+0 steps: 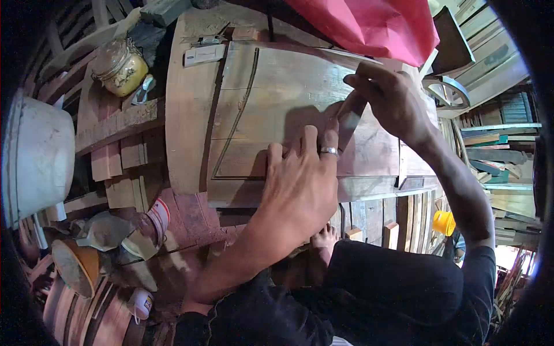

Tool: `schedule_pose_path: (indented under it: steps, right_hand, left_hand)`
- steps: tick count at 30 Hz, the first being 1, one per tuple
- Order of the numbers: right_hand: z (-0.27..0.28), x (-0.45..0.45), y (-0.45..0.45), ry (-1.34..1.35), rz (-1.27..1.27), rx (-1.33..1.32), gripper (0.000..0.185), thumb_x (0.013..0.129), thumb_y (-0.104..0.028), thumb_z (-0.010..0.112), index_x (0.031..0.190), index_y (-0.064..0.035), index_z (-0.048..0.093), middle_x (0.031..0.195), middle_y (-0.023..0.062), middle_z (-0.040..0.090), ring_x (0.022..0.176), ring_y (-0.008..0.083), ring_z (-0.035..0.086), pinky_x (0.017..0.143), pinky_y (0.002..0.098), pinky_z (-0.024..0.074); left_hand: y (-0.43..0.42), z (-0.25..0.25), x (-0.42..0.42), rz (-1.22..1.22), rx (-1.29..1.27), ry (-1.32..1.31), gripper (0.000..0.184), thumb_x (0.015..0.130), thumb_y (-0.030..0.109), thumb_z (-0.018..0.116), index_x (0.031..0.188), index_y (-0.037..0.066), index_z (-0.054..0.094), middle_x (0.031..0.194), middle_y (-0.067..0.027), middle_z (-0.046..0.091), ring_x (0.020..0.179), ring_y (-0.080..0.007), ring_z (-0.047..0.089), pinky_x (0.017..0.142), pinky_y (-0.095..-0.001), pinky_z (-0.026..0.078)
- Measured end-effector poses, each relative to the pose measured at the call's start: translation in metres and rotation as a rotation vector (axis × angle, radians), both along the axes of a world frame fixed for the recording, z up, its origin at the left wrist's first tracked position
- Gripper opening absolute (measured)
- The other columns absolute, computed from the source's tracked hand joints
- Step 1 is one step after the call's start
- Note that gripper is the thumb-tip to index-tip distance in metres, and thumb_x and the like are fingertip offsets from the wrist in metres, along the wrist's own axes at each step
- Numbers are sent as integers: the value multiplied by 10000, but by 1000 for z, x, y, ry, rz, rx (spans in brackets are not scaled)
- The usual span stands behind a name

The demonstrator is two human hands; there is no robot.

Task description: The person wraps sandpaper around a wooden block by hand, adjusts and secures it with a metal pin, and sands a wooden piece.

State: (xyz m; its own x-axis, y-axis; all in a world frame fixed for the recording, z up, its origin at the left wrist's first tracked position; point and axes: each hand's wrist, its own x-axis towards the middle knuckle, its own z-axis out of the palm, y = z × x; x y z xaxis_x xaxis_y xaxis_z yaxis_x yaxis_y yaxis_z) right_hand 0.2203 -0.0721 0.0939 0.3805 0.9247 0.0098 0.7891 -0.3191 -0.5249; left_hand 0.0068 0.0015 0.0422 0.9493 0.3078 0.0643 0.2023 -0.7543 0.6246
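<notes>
The pale rectangular wooden panel lies beneath both hands, its long axis running left to right, and the left hand, fingers spread over it, seems nearer than the bent right hand (whether its grip holds something, I cannot tell).

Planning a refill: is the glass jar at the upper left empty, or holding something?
Not empty: the glass jar shows yellowish contents through its side. How full, I cannot tell.
</notes>
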Motion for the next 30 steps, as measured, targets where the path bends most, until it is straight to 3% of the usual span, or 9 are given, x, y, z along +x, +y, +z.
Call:
schedule_pose_path:
  steps: [2, 4, 6, 8, 16, 21, 25, 26, 30]
  right_hand:
    - [-7, -7, -5, 66, 93, 77, 108, 1003, -59, 607, 976, 36, 652, 859, 207, 743, 885, 314, 777, 683, 395, 583]
    - [6, -33, -8, -133, 93, -97, 142, 1011, -75, 608, 908, 18, 636, 882, 195, 756, 856, 329, 773, 685, 422, 580]
    - [-3, -20, -11, -61, 127, 47, 122, 1013, -93, 613, 924, -13, 636, 780, 159, 738, 731, 243, 748, 659, 357, 552]
    - [-4, 0, -3, 64, -18, 16, 190, 1006, -142, 645, 894, 10, 626, 831, 184, 754, 748, 339, 752, 640, 413, 548]
    - [-7, -4, -9, -89, 14, 65, 166, 1008, -160, 656, 956, -2, 658, 792, 205, 717, 729, 278, 754, 636, 414, 526]
    - [-16, -13, -17, -87, 80, 144, 152, 1018, -121, 637, 942, 10, 643, 671, 234, 564, 564, 289, 544, 607, 419, 483]
    - [-14, 3, -11, 1, 46, 172, 105, 1006, -95, 637, 981, 1, 670, 764, 158, 734, 690, 311, 727, 641, 397, 537]
    - [-4, 7, -8, -8, -53, 30, 96, 1003, -86, 637, 984, 1, 671, 811, 179, 741, 734, 306, 743, 654, 406, 541]
    - [-8, -15, -16, -106, 63, 102, 119, 1002, -68, 630, 920, 18, 631, 828, 185, 744, 751, 319, 744, 655, 400, 539]
  left_hand:
    - [1, -1, 0, -2, 9, -8, 626, 887, 123, 570, 1462, -75, 420, 1196, -331, 535, 955, -460, 641, 921, -554, 398]
    - [1, -1, 0, -32, 16, 20, 625, 893, 129, 568, 1465, -75, 420, 1197, -338, 532, 935, -463, 642, 916, -556, 399]
    - [0, -1, 0, -14, 14, -5, 630, 893, 133, 571, 1467, -75, 416, 1203, -339, 529, 933, -462, 640, 914, -557, 399]
    - [-1, -1, -1, 11, 12, -27, 635, 892, 136, 574, 1469, -75, 413, 1210, -339, 525, 932, -461, 639, 912, -558, 399]
    - [0, -1, -1, -2, 5, -8, 638, 900, 130, 549, 1488, -64, 391, 1206, -320, 525, 940, -455, 637, 896, -560, 395]
    - [-1, -5, -3, 4, 35, -44, 645, 893, 121, 563, 1489, -58, 394, 1172, -285, 518, 927, -442, 637, 879, -555, 394]
    - [-1, -2, -1, -11, 0, -11, 643, 898, 128, 565, 1489, -56, 392, 1156, -277, 511, 930, -444, 637, 884, -555, 391]
    - [0, -2, -1, -11, 4, -9, 643, 898, 128, 565, 1489, -56, 392, 1156, -277, 511, 930, -444, 637, 884, -555, 391]
    - [-1, -4, -1, 7, 22, -25, 632, 909, 132, 557, 1488, -58, 390, 1163, -280, 508, 941, -440, 635, 883, -545, 391]
